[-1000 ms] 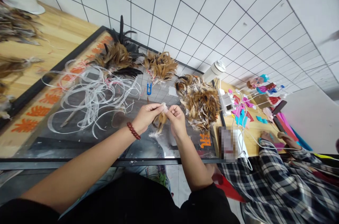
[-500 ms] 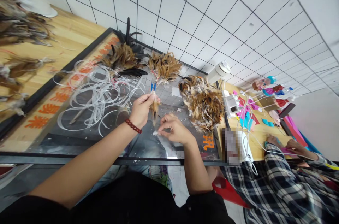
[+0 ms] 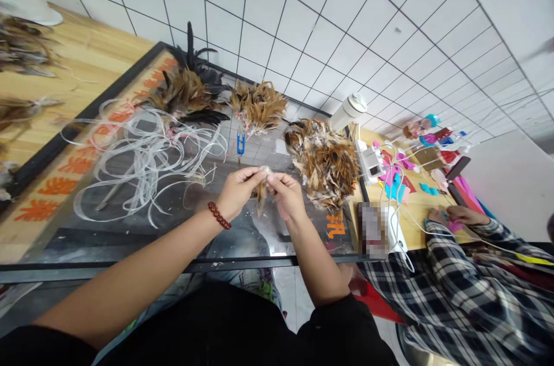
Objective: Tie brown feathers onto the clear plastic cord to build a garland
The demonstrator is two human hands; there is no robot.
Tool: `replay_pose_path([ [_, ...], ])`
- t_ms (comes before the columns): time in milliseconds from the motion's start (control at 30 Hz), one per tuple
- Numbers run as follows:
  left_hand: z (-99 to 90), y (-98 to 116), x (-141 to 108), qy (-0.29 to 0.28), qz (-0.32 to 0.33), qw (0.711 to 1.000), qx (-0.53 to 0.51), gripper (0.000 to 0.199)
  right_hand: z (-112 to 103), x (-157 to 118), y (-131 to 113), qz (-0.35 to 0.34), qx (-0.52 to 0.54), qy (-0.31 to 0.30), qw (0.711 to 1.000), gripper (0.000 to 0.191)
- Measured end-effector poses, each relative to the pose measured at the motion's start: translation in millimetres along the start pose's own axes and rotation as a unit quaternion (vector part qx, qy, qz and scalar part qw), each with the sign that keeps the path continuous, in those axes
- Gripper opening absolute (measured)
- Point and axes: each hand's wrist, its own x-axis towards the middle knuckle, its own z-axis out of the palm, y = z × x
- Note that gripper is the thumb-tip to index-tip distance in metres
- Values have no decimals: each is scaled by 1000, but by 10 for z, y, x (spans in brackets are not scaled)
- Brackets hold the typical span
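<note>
My left hand (image 3: 237, 190), with a red-brown bead bracelet (image 3: 219, 216) on its wrist, pinches a small brown feather (image 3: 260, 195) that hangs tip down. My right hand (image 3: 285, 194) is closed at the pale downy base of the same feather, its fingertips touching those of the left. Whether the right fingers hold feather or loose fluff is hard to make out. Beyond the hands lies a small blue U-shaped tool (image 3: 241, 144), perhaps thread snips. A bunch of brown feathers (image 3: 259, 106) lies behind it, and a larger feather heap (image 3: 331, 164) sits to the right.
Loops of clear plastic strip (image 3: 134, 164) cover the left of the glass-topped table. Brown and black feathers (image 3: 186, 92) lie behind them. A white bottle (image 3: 348, 111), a charger (image 3: 372, 163) with cables and coloured scraps are on the right, where a person in a checked sleeve (image 3: 448, 268) sits.
My right hand has come up to meet the left at the feather's base. My left hand has shifted away from the blue tool toward me. The view has turned slightly.
</note>
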Motion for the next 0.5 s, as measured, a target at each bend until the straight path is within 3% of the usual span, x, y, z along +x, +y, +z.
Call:
replay_pose_path([
  [167,-23,-12,12,-23,18,1000,7,30,-20,6,-5,54,12,-4,998,21],
  [300,-25,23,9,-72,-8,997,-22,31,-16,-6,22,93,6,-24,995,26],
  [367,-28,60,9,-74,-28,996,-44,33,-24,-16,27,67,-53,-36,996,28],
  [433,-37,99,16,-52,-40,996,-67,36,-75,-4,-5,-1,-152,-43,988,27],
  [500,-51,129,32,-26,-41,995,-86,37,-181,50,-91,-94,-292,-14,952,26],
])
